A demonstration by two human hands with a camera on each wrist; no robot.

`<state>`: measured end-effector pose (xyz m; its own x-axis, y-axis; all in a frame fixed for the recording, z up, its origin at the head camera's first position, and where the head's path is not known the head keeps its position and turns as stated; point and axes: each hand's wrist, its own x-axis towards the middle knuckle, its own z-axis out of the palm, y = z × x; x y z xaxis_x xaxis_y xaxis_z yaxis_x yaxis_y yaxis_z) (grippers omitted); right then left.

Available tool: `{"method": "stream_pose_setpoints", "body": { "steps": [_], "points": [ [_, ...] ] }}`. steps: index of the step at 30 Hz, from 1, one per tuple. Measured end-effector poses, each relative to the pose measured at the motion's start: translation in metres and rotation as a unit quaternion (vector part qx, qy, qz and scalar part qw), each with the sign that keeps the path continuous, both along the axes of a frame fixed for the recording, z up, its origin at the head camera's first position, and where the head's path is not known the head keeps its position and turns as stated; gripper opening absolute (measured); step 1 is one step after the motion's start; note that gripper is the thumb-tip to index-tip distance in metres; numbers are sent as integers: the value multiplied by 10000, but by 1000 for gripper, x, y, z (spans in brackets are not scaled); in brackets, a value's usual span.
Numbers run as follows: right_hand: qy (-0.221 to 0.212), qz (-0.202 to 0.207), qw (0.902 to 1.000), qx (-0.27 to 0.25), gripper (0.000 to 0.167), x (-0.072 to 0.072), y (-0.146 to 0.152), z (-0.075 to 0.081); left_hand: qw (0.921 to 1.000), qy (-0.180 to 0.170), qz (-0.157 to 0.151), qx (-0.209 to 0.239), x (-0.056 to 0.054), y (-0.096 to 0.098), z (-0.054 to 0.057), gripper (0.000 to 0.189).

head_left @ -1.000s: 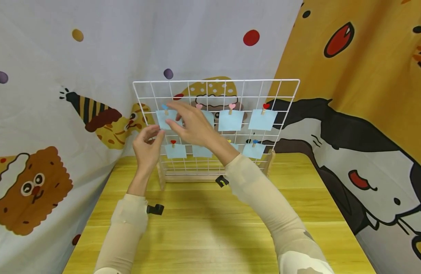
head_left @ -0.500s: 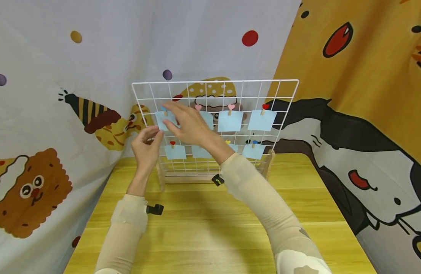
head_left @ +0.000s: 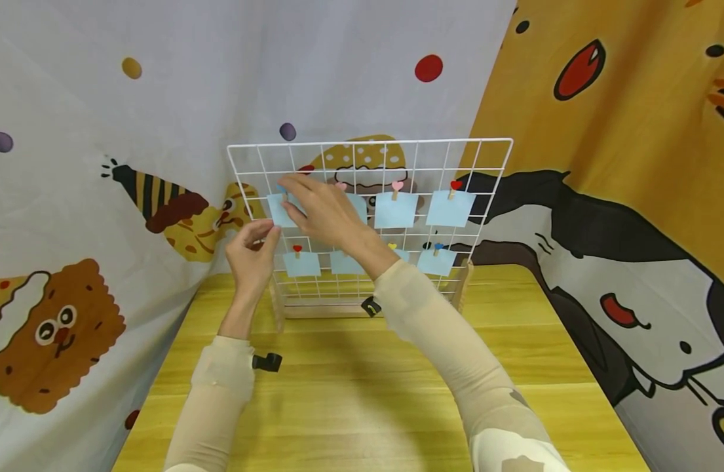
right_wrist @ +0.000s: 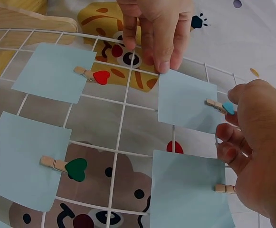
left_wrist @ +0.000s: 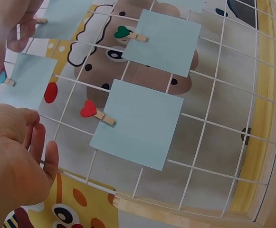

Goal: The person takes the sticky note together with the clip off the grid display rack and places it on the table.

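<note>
A square of light blue paper [head_left: 282, 215] hangs at the upper left of a white wire grid [head_left: 370, 141], clipped by a small wooden clothespin with a blue heart [right_wrist: 229, 107]. My left hand [head_left: 251, 255] pinches this paper's lower left corner between thumb and fingers. From the right, my right hand [head_left: 332, 213] reaches across the grid. Its fingertips pinch the blue-heart clothespin at the paper's top edge, and in the head view they mostly cover it. Below hangs another paper [left_wrist: 137, 124] with a red-heart clothespin [left_wrist: 96, 112].
Several more light blue papers [head_left: 395, 210] hang in two rows, held by heart clothespins. Wooden feet [head_left: 463, 285] carry the grid on a yellow wood-grain table [head_left: 338, 393]. A cartoon-printed cloth [head_left: 179, 72] hangs behind and at both sides.
My right hand has moved slightly left and its fingertips have closed in over the blue-heart clothespin. My left hand keeps its place at the paper's corner.
</note>
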<state>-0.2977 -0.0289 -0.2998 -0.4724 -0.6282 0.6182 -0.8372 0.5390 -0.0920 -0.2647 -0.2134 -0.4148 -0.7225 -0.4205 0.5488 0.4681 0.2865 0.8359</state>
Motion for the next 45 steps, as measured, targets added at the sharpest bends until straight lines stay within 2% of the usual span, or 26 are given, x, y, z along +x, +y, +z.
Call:
{"method": "stream_pose_setpoints", "body": {
  "steps": [14,22,29,37,45],
  "points": [
    [-191,219,9969,-725,30,-7,-4,0,9994,151,-306,64,-1,-7,-2,18],
    [-389,348,9910,-1235,20,-10,-7,-2,9994,168,-280,125,-1,-5,-2,17],
    [-245,380,9865,-1575,14,-13,-12,-5,9993,166,-310,160,0,-6,-2,18],
    [-83,426,9835,-1757,10,-13,-13,-8,9993,184,-299,151,0,-6,-1,17],
    [-283,472,9801,-1906,9,-10,-14,-7,9996,206,-191,2,0,-7,-3,15]
  ]
}}
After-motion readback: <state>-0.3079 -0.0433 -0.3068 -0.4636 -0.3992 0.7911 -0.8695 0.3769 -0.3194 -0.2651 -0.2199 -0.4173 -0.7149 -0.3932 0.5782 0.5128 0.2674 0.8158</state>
